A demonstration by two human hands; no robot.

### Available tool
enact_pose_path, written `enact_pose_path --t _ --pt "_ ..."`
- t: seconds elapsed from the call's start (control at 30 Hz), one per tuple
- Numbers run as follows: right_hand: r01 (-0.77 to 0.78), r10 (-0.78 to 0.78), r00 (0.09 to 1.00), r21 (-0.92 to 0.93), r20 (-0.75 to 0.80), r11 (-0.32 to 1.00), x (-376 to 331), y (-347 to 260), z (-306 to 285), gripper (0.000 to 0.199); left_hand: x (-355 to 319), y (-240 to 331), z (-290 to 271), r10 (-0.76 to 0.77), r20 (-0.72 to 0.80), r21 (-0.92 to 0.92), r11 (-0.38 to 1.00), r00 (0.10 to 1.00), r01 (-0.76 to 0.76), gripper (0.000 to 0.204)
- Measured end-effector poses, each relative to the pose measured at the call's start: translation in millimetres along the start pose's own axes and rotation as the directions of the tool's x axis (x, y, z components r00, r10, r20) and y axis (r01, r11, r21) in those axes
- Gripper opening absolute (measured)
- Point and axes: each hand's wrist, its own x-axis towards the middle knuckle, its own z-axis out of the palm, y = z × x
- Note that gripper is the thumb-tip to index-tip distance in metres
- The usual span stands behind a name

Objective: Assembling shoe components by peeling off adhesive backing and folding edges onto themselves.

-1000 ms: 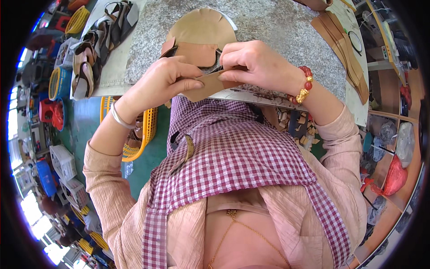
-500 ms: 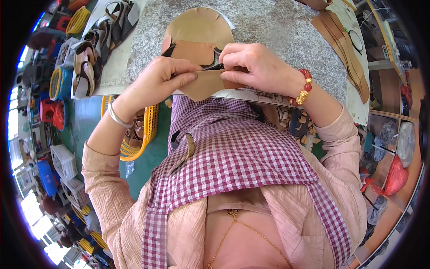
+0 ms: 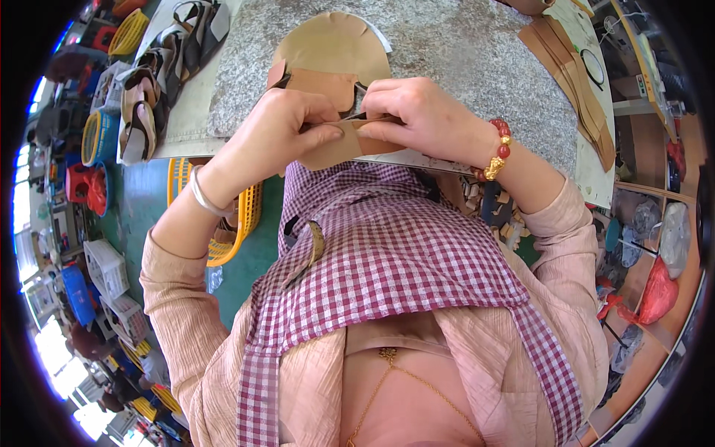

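Note:
A tan leather piece with a rounded far end lies at the table's near edge. A brown leather panel sits on it, with dark strips beside the panel. My left hand pinches the near folded edge between thumb and fingers. Close by on the right, my right hand grips the same edge, thumb on top, where a browner part shows. The near flap hangs over the table edge. What lies under my curled fingers is hidden.
A mottled grey work surface spreads beyond my hands. Sandals line the table's left side; long brown leather strips lie at the right. Below left stands a yellow basket. Leather scraps lie below right.
My left hand has slid right along the folded edge, closer to my right hand. The right hand has shifted slightly left, and the near flap has tilted.

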Motion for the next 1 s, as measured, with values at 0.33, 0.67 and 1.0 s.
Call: enact_pose_path --t 0.33,0.67,1.0 --pt "0.086 -0.080 0.991 0.058 -0.104 0.995 -3 5 6 0.016 -1 5 0 0.062 0.064 0.019 0.998 0.996 -0.063 0.008" --pt "0.077 -0.135 0.962 -0.239 -0.236 0.968 -11 -24 18 0.015 -5 3 5 0.110 0.005 -0.003 0.994 0.994 -0.110 0.011" --pt "-0.024 -0.009 0.983 -0.179 -0.181 0.984 -17 -18 5 0.014 -3 6 6 0.125 -0.025 0.007 0.992 0.992 -0.124 0.007"
